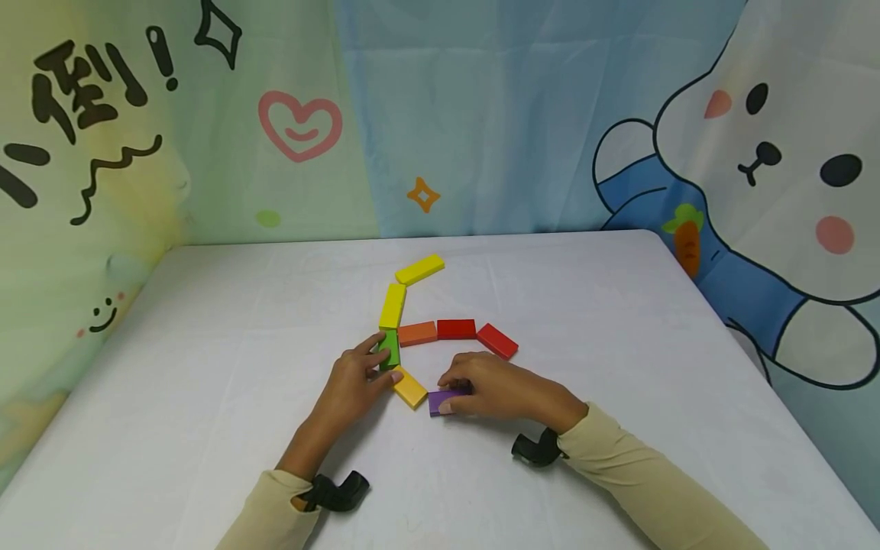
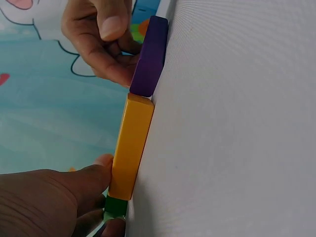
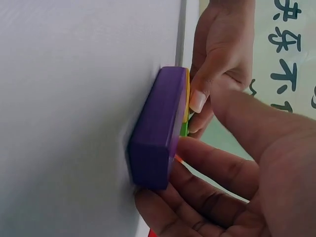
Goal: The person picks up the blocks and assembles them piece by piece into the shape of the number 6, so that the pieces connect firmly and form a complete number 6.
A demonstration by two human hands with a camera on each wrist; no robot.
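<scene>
My left hand rests at the green block, fingers on its left side and top. Its thumb touches the amber block, which slants away from the green one's near end. At the amber block's lower right end lies a purple block, flat on the cloth. Over the purple block is my right hand. Its fingers touch or nearly touch the block's far side, while the thumb hovers above the top without visibly pinching it. Part of the purple block is hidden by this hand in the head view.
From the green block's far end, a yellow block and another yellow block lead away. An orange block, a red block and a second red block branch right. A white cloth covers the table; a printed curtain hangs behind.
</scene>
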